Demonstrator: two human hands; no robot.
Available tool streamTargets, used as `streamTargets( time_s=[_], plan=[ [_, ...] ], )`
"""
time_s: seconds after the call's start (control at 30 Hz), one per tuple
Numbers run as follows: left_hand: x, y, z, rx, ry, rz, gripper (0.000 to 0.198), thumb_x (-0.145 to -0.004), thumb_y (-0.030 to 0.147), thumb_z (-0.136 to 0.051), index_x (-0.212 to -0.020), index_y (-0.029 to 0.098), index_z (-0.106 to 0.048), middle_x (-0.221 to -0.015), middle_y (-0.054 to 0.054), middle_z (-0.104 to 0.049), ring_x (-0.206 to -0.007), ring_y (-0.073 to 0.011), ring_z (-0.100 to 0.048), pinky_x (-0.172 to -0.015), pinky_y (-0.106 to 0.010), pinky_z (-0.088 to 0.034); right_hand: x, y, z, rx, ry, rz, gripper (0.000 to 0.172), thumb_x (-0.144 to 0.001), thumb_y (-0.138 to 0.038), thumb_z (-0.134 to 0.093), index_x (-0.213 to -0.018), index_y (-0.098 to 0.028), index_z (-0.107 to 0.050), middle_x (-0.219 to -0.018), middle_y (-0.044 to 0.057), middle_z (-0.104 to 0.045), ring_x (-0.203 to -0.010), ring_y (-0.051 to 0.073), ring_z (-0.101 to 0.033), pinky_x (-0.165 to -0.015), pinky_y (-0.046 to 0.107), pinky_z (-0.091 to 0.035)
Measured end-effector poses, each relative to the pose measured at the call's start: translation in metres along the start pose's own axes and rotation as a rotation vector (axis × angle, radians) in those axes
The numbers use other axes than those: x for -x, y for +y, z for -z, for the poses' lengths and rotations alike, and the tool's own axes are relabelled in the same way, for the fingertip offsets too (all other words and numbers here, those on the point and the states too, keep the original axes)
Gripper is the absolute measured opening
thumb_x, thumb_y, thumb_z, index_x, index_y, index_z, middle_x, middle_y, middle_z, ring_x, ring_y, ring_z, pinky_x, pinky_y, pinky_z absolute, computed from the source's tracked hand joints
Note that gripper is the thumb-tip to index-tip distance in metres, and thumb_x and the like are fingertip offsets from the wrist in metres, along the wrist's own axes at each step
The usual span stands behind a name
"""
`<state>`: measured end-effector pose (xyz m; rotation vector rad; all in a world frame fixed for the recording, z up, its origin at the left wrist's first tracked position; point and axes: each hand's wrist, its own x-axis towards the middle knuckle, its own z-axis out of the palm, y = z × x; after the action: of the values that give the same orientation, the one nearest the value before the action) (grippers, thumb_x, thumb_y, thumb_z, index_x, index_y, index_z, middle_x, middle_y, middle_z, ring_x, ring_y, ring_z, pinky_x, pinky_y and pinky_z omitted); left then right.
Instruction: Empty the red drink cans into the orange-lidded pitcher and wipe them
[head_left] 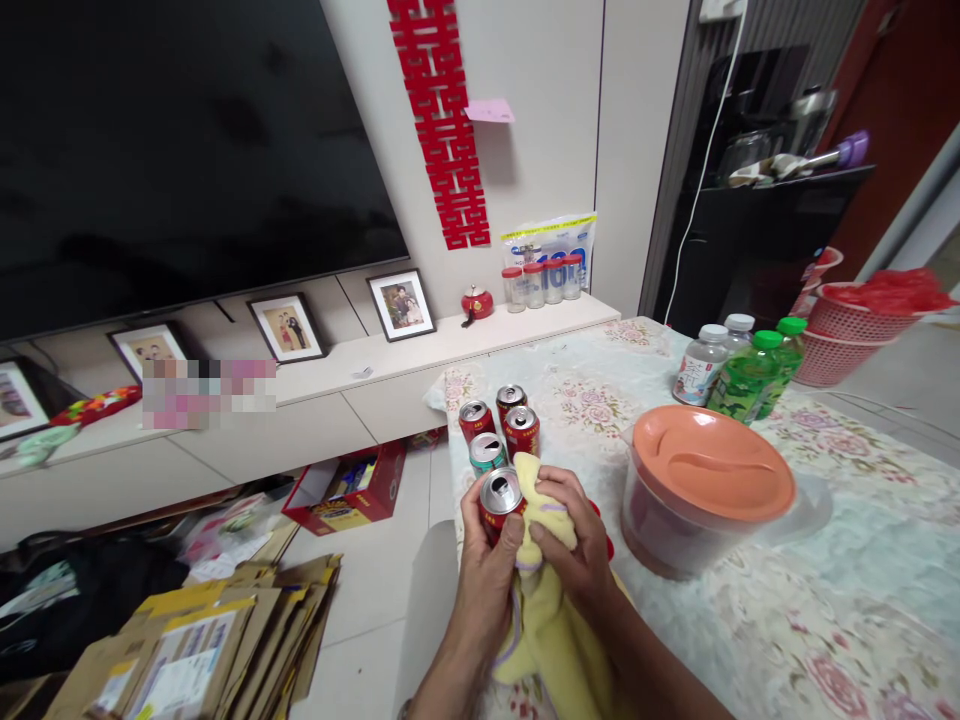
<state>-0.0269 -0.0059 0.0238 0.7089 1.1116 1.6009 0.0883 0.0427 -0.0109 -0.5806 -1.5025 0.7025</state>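
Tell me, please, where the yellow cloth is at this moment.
In the head view, the yellow cloth is just right of the lower middle, held by the right hand against the red can that the left hand holds.

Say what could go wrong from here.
The red can in the left hand could topple the teal can just beyond it, near the edge of the table. Tilting the red can might spill any liquid left through its opened top. The yellow cloth might slip from the right hand.
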Motion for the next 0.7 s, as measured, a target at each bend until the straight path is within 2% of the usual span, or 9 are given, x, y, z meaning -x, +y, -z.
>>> streamTargets(
  time_s=[0.1,0.2,0.33,0.43,0.57,0.7],
  plan=[
    [0.002,-0.001,-0.004,-0.011,0.031,-0.003,0.074,-0.081,0.057,-0.083,-0.141,0.033,-0.048,-0.143,-0.007,-0.066,-0.129,-0.0246,-0.065,-0.111,-0.037,-0.050,0.005,-0.001,-0.001,0.026,-0.016,0.025,0.041,-0.092,-0.021,-0.065,-0.132,-0.030,-0.061,-0.137,0.009,-0.057,-0.125,0.026,-0.061,-0.106,0.039,-0.049],
    [0.005,-0.006,-0.005,-0.030,0.047,0.006,0.074,-0.081,0.059,-0.081,-0.143,0.034,-0.047,-0.141,-0.007,-0.067,-0.125,-0.0237,-0.067,-0.108,-0.036,-0.051,0.010,0.002,-0.002,0.012,0.021,-0.059,0.042,-0.095,-0.022,-0.062,-0.136,-0.031,-0.057,-0.142,0.009,-0.056,-0.130,0.026,-0.057,-0.111,0.041,-0.045],
    [0.008,-0.011,-0.003,-0.110,0.061,-0.016,0.077,-0.081,0.063,-0.079,-0.144,0.033,-0.047,-0.143,-0.007,-0.066,-0.129,-0.0259,-0.065,-0.110,-0.039,-0.049,0.010,0.005,-0.004,-0.062,0.061,-0.168,0.037,-0.096,-0.026,-0.061,-0.133,-0.030,-0.060,-0.133,0.007,-0.063,-0.124,0.025,-0.061,-0.109,0.040,-0.046],
    [0.010,-0.012,0.002,-0.192,0.063,-0.060,0.076,-0.082,0.063,-0.077,-0.144,0.031,-0.048,-0.144,-0.009,-0.065,-0.130,-0.0277,-0.063,-0.110,-0.040,-0.049,0.006,0.002,-0.005,-0.122,0.076,-0.266,0.034,-0.095,-0.033,-0.063,-0.128,-0.028,-0.063,-0.126,0.005,-0.068,-0.115,0.024,-0.064,-0.102,0.036,-0.050],
    [0.010,-0.013,0.007,-0.270,0.066,-0.118,0.073,-0.085,0.061,-0.075,-0.144,0.026,-0.049,-0.142,-0.012,-0.065,-0.126,-0.0289,-0.065,-0.109,-0.041,-0.051,0.000,-0.005,-0.004,-0.225,0.094,-0.510,0.032,-0.092,-0.043,-0.065,-0.119,-0.026,-0.067,-0.110,0.004,-0.075,-0.099,0.024,-0.068,-0.086,0.034,-0.054],
    [0.009,-0.012,0.009,-0.269,0.066,-0.174,0.075,-0.084,0.063,-0.075,-0.144,0.026,-0.048,-0.143,-0.012,-0.062,-0.129,-0.0302,-0.063,-0.112,-0.043,-0.048,-0.006,-0.005,-0.006,-0.349,0.107,-0.688,0.031,-0.090,-0.050,-0.066,-0.108,-0.026,-0.070,-0.101,0.003,-0.078,-0.091,0.024,-0.069,-0.079,0.034,-0.055]
  ],
)
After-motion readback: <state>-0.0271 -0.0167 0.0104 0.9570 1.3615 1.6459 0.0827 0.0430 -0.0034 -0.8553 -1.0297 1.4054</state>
